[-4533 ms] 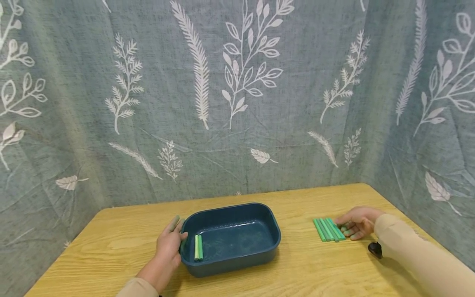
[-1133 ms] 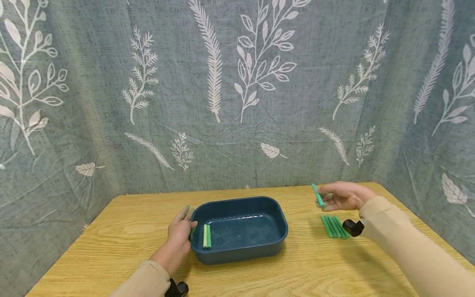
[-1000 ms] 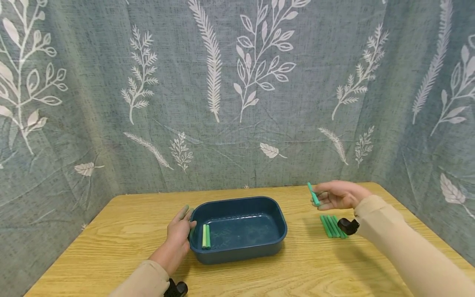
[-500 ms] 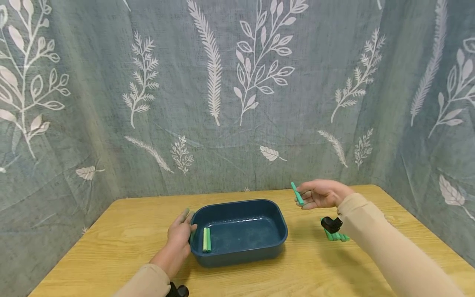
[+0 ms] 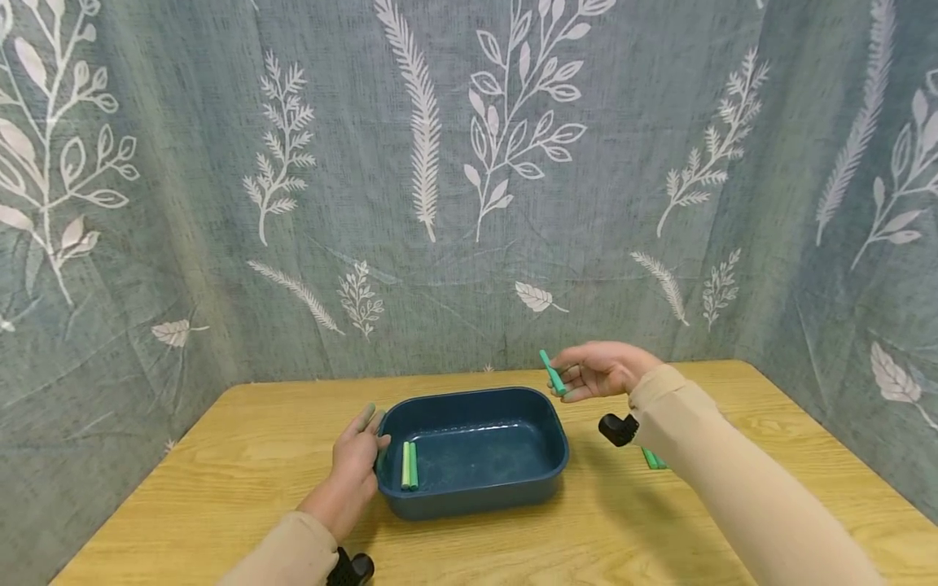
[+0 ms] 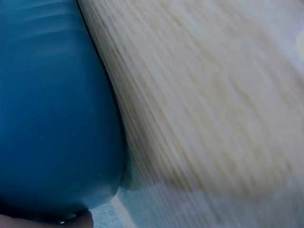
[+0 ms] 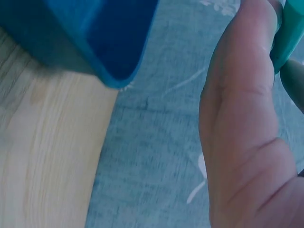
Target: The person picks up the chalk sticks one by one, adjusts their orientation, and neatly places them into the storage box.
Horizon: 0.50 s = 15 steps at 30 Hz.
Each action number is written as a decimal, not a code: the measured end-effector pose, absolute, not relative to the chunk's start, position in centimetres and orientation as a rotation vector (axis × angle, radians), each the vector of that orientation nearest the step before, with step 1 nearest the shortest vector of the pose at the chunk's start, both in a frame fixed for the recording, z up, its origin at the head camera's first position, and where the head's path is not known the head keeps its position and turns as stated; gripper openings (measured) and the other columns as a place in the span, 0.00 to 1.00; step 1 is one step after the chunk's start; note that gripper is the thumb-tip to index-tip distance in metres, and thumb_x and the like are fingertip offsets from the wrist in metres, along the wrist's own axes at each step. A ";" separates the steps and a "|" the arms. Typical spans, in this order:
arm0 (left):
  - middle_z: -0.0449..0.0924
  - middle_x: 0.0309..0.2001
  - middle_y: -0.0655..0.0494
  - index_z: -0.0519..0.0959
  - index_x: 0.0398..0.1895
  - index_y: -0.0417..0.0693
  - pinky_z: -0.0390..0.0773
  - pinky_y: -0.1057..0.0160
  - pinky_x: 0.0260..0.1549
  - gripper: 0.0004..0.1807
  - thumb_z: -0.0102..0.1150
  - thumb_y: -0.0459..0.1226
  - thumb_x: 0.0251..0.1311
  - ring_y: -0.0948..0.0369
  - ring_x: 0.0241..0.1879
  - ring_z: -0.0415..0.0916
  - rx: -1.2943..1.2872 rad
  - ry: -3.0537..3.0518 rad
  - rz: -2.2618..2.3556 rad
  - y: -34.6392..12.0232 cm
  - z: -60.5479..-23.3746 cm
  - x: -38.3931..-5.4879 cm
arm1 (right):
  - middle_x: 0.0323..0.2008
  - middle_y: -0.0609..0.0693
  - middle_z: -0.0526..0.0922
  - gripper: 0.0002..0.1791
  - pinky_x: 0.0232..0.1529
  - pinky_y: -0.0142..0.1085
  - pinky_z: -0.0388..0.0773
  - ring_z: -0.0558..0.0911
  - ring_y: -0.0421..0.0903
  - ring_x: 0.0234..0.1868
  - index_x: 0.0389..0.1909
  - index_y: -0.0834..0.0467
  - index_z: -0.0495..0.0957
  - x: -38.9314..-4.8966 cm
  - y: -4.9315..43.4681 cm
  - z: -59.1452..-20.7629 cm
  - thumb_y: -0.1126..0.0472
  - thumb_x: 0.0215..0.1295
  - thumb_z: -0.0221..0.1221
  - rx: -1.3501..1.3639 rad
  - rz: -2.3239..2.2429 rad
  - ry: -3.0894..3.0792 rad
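Observation:
My right hand [image 5: 601, 370] pinches a green chalk stick [image 5: 553, 373] between thumb and fingertips, raised above the table by the right back corner of a dark blue rectangular dish [image 5: 484, 460]. In the right wrist view the chalk's green end [image 7: 289, 35] shows at the fingers, and the dish corner [image 7: 66, 42] stands apart from them. My left hand [image 5: 355, 460] rests against the dish's left end, fingers straight along the outside and thumb at the rim. Inside, at the left end, two chalk sticks [image 5: 409, 466] lie side by side, one yellowish and one green.
More green chalk sticks [image 5: 654, 460] lie on the wooden table [image 5: 476, 545] to the right, partly hidden by my right sleeve [image 5: 703, 439]. A patterned grey-blue curtain [image 5: 440, 309] hangs behind the table and along both sides.
My right hand has picked one green chalk stick from the row on the right and carried it up and leftward to the dish's right back corner. My left hand stays at the dish.

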<state>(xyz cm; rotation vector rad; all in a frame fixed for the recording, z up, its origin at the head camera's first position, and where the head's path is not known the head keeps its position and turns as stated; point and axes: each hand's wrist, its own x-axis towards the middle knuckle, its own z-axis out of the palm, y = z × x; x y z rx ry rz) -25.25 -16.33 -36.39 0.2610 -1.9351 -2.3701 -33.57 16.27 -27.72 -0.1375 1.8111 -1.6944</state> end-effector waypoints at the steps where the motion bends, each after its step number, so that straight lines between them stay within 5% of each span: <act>1: 0.37 0.75 0.34 0.37 0.77 0.37 0.55 0.50 0.63 0.39 0.31 0.16 0.64 0.38 0.74 0.32 0.268 -1.935 -2.367 -16.3 -36.3 -25.3 | 0.32 0.54 0.77 0.08 0.39 0.33 0.82 0.81 0.44 0.33 0.43 0.65 0.67 -33.6 16.0 -27.7 0.64 0.74 0.44 -0.134 -1.691 1.814; 15: 0.38 0.75 0.33 0.38 0.77 0.37 0.55 0.49 0.60 0.38 0.32 0.16 0.65 0.37 0.73 0.33 0.287 -1.941 -2.348 -16.1 -36.1 -25.2 | 0.55 0.68 0.72 0.24 0.50 0.39 0.80 0.79 0.51 0.46 0.63 0.75 0.60 -34.2 12.0 -28.3 0.63 0.73 0.48 -0.108 -1.560 1.873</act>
